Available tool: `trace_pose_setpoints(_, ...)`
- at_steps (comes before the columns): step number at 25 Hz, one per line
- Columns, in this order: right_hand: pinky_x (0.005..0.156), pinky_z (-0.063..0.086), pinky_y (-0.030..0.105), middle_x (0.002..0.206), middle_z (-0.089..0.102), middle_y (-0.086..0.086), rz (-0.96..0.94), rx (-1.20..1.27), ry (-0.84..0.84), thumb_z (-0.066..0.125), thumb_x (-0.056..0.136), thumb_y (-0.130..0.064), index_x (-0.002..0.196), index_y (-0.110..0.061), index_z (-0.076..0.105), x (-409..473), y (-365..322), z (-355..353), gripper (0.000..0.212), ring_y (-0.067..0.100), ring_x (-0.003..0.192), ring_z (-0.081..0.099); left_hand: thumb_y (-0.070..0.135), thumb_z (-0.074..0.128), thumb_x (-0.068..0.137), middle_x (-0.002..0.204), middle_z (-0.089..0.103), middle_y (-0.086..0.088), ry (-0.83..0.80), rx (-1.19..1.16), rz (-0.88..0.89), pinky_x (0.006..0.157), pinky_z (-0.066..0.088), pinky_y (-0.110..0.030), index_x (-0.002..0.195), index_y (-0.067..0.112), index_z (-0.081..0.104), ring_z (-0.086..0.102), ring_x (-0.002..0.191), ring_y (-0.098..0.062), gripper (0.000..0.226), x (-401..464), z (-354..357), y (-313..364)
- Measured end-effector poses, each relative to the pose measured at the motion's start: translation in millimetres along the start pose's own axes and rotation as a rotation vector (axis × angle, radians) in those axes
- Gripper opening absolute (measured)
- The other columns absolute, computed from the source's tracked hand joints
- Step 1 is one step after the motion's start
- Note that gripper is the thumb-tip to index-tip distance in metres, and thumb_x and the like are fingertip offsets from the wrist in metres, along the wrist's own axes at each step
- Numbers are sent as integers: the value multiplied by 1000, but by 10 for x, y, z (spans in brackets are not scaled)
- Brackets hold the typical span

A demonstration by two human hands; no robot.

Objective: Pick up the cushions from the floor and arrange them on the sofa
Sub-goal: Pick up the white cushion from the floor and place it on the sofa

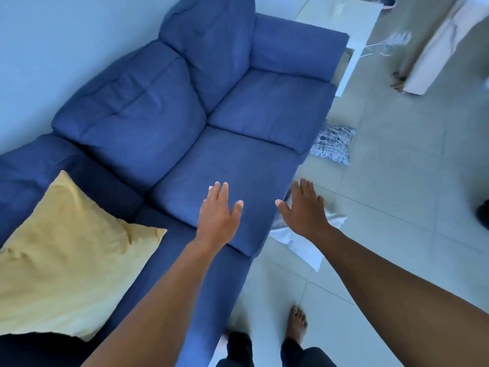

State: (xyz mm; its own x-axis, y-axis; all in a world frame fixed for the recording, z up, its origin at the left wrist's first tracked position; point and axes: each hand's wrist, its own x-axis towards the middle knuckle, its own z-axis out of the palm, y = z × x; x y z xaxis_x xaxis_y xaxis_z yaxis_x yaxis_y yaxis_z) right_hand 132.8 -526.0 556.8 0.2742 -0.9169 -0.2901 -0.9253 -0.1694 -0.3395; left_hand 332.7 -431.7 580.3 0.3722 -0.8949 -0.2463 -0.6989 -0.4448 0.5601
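Note:
A blue sofa [238, 160] fills the left and middle of the head view. A yellow cushion [66, 250] rests on its near left end, against the armrest. On the tiled floor beside the sofa's front lies a white cushion [296, 239], partly hidden under my right hand [304, 207]. Farther along the floor sits a blue-and-white patterned cushion [332, 141]. My left hand [219, 213] hovers over the near seat cushion with fingers spread, holding nothing. My right hand is open too, above the white cushion, apart from it.
A white low table [352, 35] stands past the sofa's far armrest. A white-wrapped long object [436, 49] leans at the upper right, with cables on the floor near it. My bare feet [297, 324] stand on the grey tiles close to the sofa's front.

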Motion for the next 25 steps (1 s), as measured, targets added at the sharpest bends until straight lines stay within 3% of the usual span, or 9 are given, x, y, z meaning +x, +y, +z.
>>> trace_pose_setpoints(10,123,16,58,174,4,17,149,7,0,41,105,-54,163,-8,15,123,1587,-486,78,33,161,-1,46,39,111,178,5,-9,-217,217,135,130,8,-42,169,12,13,-1,165,-26,73,224,1114,1146)
trace_pose_setpoints(19,123,15,59,173,6,19,308,98,1,43,104,-53,163,-7,16,948,2151,-485,80,34,161,-1,43,38,111,178,3,-9,-354,336,269,132,6,-43,169,10,10,0,165,-26,73,1447,1701,1706)
trace_pose_setpoints(25,125,12,57,174,3,18,406,187,-67,43,105,-51,164,-7,13,1481,2518,-42,79,33,161,-4,40,41,111,178,5,-11,-465,370,266,132,10,-43,169,9,10,3,165,-27,73,2119,2411,1736)
